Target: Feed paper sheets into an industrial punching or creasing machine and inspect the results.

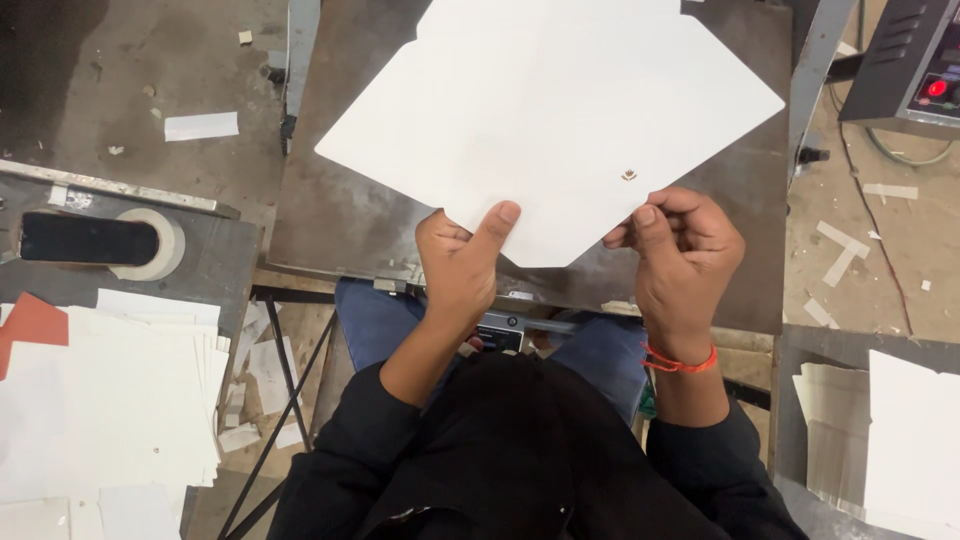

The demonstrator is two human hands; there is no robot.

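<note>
One large white die-cut card sheet [550, 110] with angled flaps was held above a dark metal plate [330, 210], its near edge gripped by two hands. The left hand [460, 265] was closed on the sheet, thumb pressed on top; the right hand [685, 255] was curled around the edge just beside a small gold emblem [628, 175], with an orange band [680, 362] seen at the wrist. Two stacks of white sheets were counted: one on the left bench [110, 410], with a red piece [35, 322] at its corner, and one on the right [890, 440]. One roll of tape [150, 245] was set on the left bench. A control box with one red light [905, 70] was placed at the upper right. The concrete floor [850, 240] was littered with paper scraps. The plate was largely hidden by the sheet.
</note>
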